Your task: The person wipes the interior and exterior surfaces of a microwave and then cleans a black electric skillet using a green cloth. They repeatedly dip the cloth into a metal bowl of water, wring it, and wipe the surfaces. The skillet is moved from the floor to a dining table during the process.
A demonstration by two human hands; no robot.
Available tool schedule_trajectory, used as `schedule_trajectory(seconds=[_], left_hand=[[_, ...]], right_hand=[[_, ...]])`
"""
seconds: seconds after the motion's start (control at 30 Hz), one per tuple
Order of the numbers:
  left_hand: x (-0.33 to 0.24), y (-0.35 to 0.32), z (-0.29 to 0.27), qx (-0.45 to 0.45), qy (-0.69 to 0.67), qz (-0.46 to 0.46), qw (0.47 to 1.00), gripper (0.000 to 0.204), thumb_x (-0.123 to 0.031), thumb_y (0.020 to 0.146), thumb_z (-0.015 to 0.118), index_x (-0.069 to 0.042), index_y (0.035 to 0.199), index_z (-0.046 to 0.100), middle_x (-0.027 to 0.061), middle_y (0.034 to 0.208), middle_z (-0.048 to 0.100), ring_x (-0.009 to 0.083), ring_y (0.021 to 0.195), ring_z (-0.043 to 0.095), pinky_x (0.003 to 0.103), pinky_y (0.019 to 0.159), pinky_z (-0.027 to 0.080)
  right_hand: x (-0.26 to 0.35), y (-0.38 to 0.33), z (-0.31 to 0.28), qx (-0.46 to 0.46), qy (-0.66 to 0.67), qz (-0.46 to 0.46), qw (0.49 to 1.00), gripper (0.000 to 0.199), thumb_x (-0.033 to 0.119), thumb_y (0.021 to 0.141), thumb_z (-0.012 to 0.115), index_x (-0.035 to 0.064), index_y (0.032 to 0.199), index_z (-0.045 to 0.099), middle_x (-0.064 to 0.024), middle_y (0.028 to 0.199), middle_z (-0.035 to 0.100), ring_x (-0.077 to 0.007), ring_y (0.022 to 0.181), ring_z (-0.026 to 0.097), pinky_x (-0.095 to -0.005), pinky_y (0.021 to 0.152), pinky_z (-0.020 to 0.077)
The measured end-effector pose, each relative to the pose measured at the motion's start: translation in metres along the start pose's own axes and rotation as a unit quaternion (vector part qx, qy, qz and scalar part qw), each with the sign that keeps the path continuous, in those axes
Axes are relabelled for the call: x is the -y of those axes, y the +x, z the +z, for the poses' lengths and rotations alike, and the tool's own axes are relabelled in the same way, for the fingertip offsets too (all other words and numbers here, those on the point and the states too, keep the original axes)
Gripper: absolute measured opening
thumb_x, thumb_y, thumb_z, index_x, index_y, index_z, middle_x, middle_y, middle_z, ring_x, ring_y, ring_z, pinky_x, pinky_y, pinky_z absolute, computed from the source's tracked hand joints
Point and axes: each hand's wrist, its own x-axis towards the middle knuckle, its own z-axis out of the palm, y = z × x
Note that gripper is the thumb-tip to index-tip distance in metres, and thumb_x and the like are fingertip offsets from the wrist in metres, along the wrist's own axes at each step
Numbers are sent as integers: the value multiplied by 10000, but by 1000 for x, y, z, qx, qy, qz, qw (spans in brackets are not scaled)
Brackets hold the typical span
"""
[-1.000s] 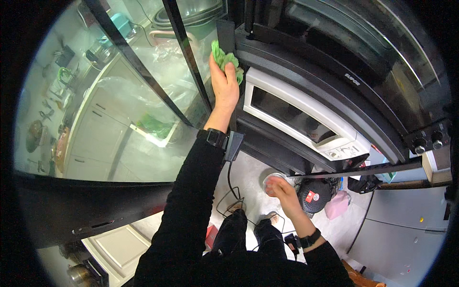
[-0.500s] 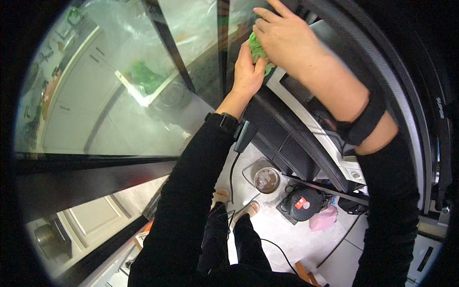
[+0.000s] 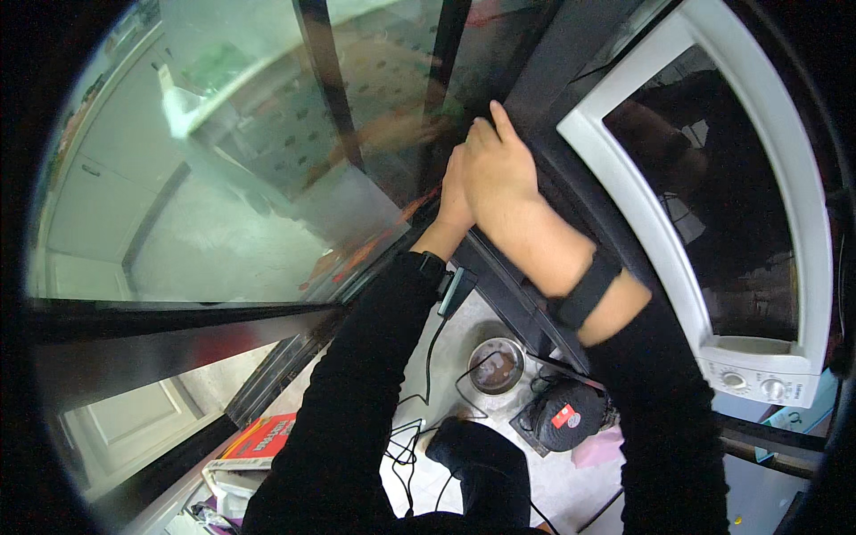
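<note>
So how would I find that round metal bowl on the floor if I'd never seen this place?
Start at the white microwave with the dark door on the right and look down past the person's right hand and forearm to the pale floor. The metal bowl sits there among black cables, just left of a round black device with a red label. It is the only shiny, open, round thing down there.

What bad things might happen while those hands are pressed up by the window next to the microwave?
Both hands, the right hand over the left hand, press close to the glass pane, so a hard push might strain it. The cables on the floor near the person's foot might cause a trip. The metal bowl might get kicked.
</note>
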Motion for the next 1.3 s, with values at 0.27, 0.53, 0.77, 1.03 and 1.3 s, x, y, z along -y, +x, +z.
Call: schedule_trajectory(seconds=[0.27,0.53,0.77,1.03,1.3], left_hand=[[117,-65,65,-24,46,72,996,328,-186,869,548,-11,1133,462,223,1078,513,400,1018,486,431,872,397],[197,-117,100,-22,-123,-14,992,315,-174,902,519,-18,1161,430,231,1071,510,407,1019,485,442,866,394],[254,-155,129,-26,-100,-110,989,307,-208,925,502,-14,1148,420,252,1039,521,434,989,489,466,837,395],[318,-189,158,-31,-83,-143,986,389,-321,941,477,-1,1151,412,270,1032,533,457,979,496,482,843,393],[418,-233,193,69,-137,-361,920,675,-537,953,313,-38,1405,256,177,1185,548,317,1058,546,401,874,438]], right_hand=[[95,-42,110,-221,227,36,948,370,165,821,495,34,1152,594,-115,1206,571,-240,1225,459,-431,1108,221],[122,-63,202,-277,379,75,880,356,37,763,573,47,1118,601,-132,1185,572,-274,1172,505,-415,1041,343],[164,-120,225,-295,561,156,758,255,-18,776,569,12,1025,610,-148,1074,606,-327,1006,566,-387,878,459],[233,-104,296,-133,702,278,643,267,22,834,548,23,1093,613,-155,1075,615,-252,885,642,-315,770,500],[260,-144,339,-98,749,289,587,242,34,849,550,32,1077,630,-138,1060,624,-237,852,647,-294,740,509]])
